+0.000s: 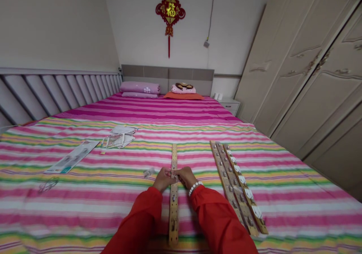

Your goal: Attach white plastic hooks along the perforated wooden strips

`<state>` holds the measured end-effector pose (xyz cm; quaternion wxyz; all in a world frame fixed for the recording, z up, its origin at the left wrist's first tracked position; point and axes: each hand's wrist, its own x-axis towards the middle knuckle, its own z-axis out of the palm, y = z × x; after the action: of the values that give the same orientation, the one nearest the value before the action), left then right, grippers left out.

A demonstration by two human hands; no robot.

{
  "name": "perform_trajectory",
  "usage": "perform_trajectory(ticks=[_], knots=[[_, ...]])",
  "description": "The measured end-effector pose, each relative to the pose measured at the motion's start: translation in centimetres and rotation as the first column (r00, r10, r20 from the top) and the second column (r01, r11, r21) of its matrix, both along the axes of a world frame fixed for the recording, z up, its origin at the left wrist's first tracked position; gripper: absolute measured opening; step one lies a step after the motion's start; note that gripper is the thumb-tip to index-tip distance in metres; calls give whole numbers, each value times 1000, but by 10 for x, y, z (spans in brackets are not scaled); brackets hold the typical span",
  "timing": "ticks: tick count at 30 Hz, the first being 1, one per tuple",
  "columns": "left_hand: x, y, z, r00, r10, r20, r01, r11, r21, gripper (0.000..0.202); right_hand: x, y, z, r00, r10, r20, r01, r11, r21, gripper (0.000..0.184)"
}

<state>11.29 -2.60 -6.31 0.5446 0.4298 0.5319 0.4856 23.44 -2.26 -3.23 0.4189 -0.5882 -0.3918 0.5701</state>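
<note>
A narrow wooden strip (173, 205) with rows of holes lies lengthwise on the striped bedsheet in front of me. Small metal fittings (174, 197) sit along it. From the left side, my left hand (163, 179) is closed in a pinch over the strip's middle. My right hand (186, 176), with a white bead bracelet (195, 187) at the wrist, pinches at the same spot from the right. The fingertips of both hands nearly meet there, hiding most of the small shiny piece between them. Just left of my left hand lies a small clear plastic packet (149, 172).
To the right lie three similar wooden strips (230, 188) with metal fittings, one also carrying white pieces (242, 179). Paper and plastic packaging (120, 137), a long clear package (74, 156) and a thin wire-like tangle (48, 185) are on the left. Wardrobes (305, 73) flank the bed's right side.
</note>
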Motion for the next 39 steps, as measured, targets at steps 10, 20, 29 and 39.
perform_trajectory(ticks=[10, 20, 29, 39], knots=[[-24, -1, 5, 981, -156, 111, 162, 986, -45, 47, 14, -5, 9, 994, 52, -91, -64, 989, -135, 34], [-18, -22, 19, 990, -34, 137, 34, 999, 4, 47, 19, -19, 2, 976, 59, -207, -56, 998, 18, 29], [-68, -46, 39, 937, 338, -91, -300, 909, 290, 33, 20, -26, -3, 958, 24, -286, 17, 990, 143, 40], [-93, -40, 14, 771, 526, -359, -305, 801, 516, 24, 20, -28, -5, 952, 17, -305, 37, 985, 170, 42]])
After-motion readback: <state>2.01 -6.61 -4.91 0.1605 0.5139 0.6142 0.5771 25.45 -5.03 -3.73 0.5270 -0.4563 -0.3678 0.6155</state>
